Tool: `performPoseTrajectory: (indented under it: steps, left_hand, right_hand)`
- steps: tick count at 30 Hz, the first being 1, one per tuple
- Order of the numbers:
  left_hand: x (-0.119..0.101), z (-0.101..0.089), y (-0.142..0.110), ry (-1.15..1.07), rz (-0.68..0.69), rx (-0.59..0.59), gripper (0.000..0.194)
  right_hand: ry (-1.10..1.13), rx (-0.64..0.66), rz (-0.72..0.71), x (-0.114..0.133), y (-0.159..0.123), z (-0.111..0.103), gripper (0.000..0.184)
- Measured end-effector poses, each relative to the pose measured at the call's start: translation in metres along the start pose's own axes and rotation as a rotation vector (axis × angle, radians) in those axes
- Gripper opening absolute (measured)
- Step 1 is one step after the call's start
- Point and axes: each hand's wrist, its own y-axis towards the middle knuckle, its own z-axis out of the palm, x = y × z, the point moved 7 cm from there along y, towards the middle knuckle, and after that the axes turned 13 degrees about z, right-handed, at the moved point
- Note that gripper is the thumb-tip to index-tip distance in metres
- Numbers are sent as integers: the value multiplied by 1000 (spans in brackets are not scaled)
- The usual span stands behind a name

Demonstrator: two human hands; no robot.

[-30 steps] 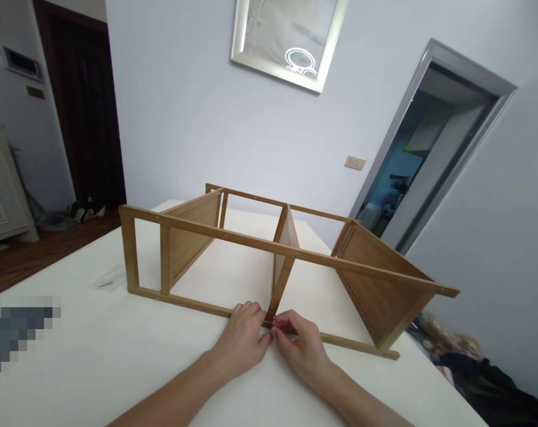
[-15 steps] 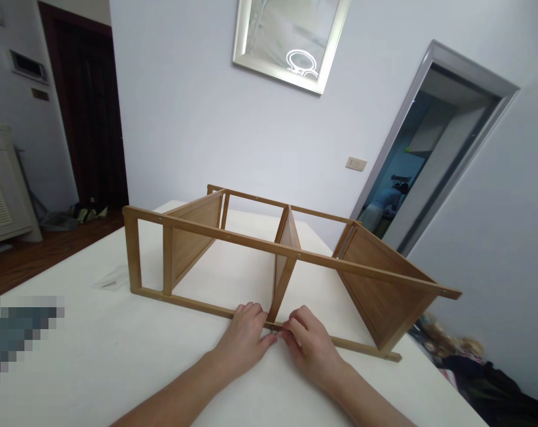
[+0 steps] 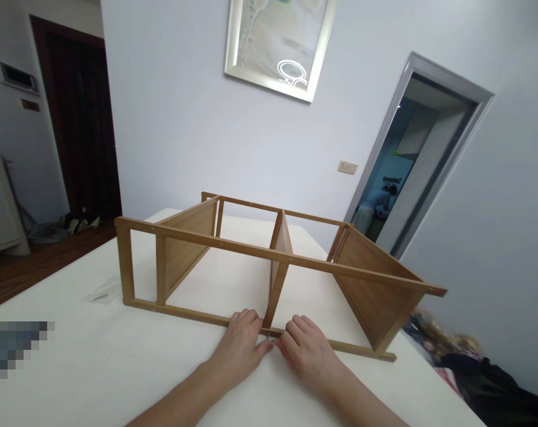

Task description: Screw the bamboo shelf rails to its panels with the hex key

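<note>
A wooden shelf unit [image 3: 224, 244] lies on its side on the white table [image 3: 162, 367], its several panels standing upright between the long rails. My left hand [image 3: 241, 341] curls its fingers over the near bottom rail, just left of the middle panel. To the right of that joint, my right hand [image 3: 306, 350] is closed in a pinch against the same rail. Between the two thumbs a small metal piece [image 3: 268, 337], perhaps a screw, shows at the rail. Whatever the right fingertips pinch is too small and too covered to name.
On the table left of the shelf lies a clear plastic bag [image 3: 103, 292] with a small thin item. A pixelated dark patch [image 3: 10, 350] covers the left table edge. Dark clothing [image 3: 491, 379] lies beyond the right edge. A doorway [image 3: 384, 178] opens behind; a framed picture [image 3: 277, 53] hangs above.
The view has shifted slightly, so the scene sits a little lower and further left. My right fingers have turned a little at the joint; my left hand stays on the rail.
</note>
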Motion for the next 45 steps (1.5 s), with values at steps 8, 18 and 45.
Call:
performPoseTrajectory:
  steps: [8,18,45]
  left_hand:
    - [5,6,0,-4,-7,7,12]
    - [8,6,-6,0,52,-76,22]
    - [-67,-155,72,11,206,-466,24]
  right_hand:
    - [172,179,98,-1,-5,15,16]
    - [258,71,157,-3,-4,4,19]
    - [320,-367,252,-51,83,-131,22]
